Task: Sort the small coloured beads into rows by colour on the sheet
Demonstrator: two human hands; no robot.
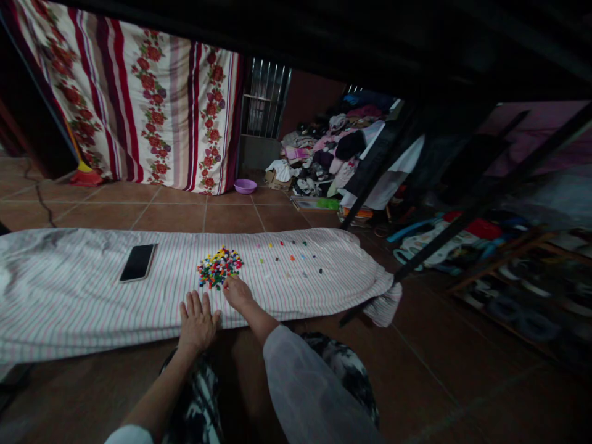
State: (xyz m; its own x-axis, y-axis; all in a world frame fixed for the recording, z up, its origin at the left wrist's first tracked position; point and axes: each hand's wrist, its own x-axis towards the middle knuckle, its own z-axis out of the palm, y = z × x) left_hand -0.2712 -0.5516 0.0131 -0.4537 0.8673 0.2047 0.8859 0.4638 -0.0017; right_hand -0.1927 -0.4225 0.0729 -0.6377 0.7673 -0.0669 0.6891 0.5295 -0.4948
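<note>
A heap of small multicoloured pieces (219, 266), like beads, lies on a striped cloth (171, 308) spread over a long low surface. My right hand (238, 292) is at the heap's lower right edge, with its fingers pinched together; what they hold, if anything, is too small to make out. My left hand (198, 324) rests flat on the cloth's near edge, fingers stretched out and holding nothing. Right of the heap, several single pieces (291, 258) of different colours sit apart from one another in loose rows.
A dark-screened phone (137, 263) lies on the cloth left of the heap. Slanting dark metal bars (411, 259) stand at the right, beside a shoe rack (513, 290). Behind are a floral curtain (176, 117), a purple basin (245, 185), a red broom (86, 177) and piled clothes (333, 148).
</note>
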